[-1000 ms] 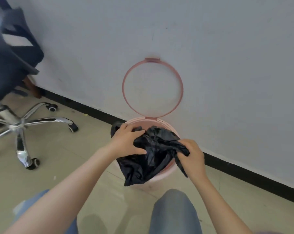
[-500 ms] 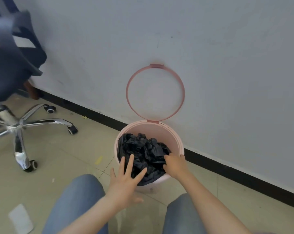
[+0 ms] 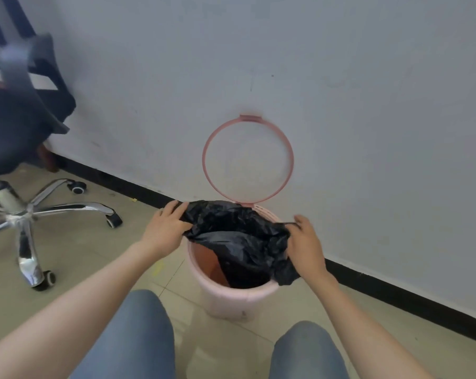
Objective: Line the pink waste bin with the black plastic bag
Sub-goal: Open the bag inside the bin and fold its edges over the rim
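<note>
The pink waste bin (image 3: 239, 299) stands on the floor against the wall, its pink ring lid (image 3: 247, 160) flipped up and leaning on the wall. The black plastic bag (image 3: 239, 236) hangs partly inside the bin, its mouth stretched across the back half of the opening. My left hand (image 3: 166, 228) grips the bag's edge at the bin's left rim. My right hand (image 3: 305, 242) pinches the bag's edge over the right rim, where a fold drapes outside. The bin's reddish inner wall shows at the front left.
An office chair with a chrome star base (image 3: 26, 212) and castors stands at the left. A black skirting board (image 3: 395, 291) runs along the white wall. My knees in blue jeans (image 3: 138, 335) flank the bin on the tiled floor.
The bag lay bunched inside the bin with my left hand spread open above it. Now both hands hold its edge and have pulled the mouth up and apart across the rim.
</note>
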`<state>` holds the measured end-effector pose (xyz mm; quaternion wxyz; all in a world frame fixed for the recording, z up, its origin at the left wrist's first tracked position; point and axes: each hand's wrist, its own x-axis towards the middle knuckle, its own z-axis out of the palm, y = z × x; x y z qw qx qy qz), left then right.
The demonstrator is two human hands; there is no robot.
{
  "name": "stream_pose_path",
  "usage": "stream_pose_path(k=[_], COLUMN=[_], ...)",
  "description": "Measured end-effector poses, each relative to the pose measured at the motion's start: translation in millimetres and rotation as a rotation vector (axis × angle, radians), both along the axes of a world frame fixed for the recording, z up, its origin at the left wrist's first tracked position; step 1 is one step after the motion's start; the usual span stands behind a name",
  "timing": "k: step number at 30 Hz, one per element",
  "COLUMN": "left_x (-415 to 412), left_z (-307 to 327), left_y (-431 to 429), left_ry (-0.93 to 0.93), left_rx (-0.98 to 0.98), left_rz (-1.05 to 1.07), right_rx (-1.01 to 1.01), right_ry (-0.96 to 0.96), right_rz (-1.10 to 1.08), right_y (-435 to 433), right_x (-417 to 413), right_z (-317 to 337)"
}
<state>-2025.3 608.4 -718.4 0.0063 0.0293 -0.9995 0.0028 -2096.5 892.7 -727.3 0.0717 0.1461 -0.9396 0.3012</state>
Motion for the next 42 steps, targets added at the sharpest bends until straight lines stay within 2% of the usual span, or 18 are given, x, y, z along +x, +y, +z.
stream_pose_path(k=[2,4,7,9,11,12,14,16,17,19,20,23,28,30,33,37,42], left_x=[1,3,7,9,7,5,1,0,0,0,1,4,9,13,24,47,80], left_z=[-1,-5,-14,-23,-30,-33,-40,-45,-47,-51,-52,-59,-57,-48,-39,-43,-67], left_y=[-8,-4,12,28,44,49,53,51,48,41,37,32,34,35,37,35,43], left_ry=[-0.103,-0.157,-0.101,-0.049,-0.104,-0.173,-0.271,-0.277,-0.261,-0.222,-0.218,-0.245,-0.139,0.033,0.133,0.141,0.036], left_rx=[-0.203,-0.313,-0.298,-0.246,-0.216,-0.197,-0.155,-0.160,-0.168,-0.186,-0.190,-0.110,-0.088,-0.140,-0.208,-0.126,-0.173], left_rz=[0.010,0.010,-0.026,-0.189,-0.339,-0.348,-0.307,-0.304,-0.313,-0.331,-0.325,-0.267,-0.289,-0.392,-0.518,-0.613,-0.620], right_rx=[0.409,0.643,0.617,0.538,0.455,0.444,0.551,0.723,0.831,0.914,0.865,0.668,0.620,0.629,0.641,0.609,0.576], right_ry=[-0.102,-0.136,-0.074,-0.019,0.153,0.185,0.109,-0.013,0.041,0.112,0.145,0.004,0.053,0.101,0.292,0.296,0.292], right_rz=[0.155,0.175,0.094,0.096,0.222,0.328,0.548,0.709,0.748,0.688,0.586,0.385,0.240,0.267,0.352,0.462,0.540], right_y=[-3,-1,2,1,0,-1,1,7,12,14,12,14,17,18,28,46,60], right_x=[3,2,1,5,15,22,35,51,54,52,46,20,7,11,21,40,56], right_z=[-8,-16,-17,-8,0,1,-4,-14,-22,-23,-20,-8,-18,-15,-21,-39,-62])
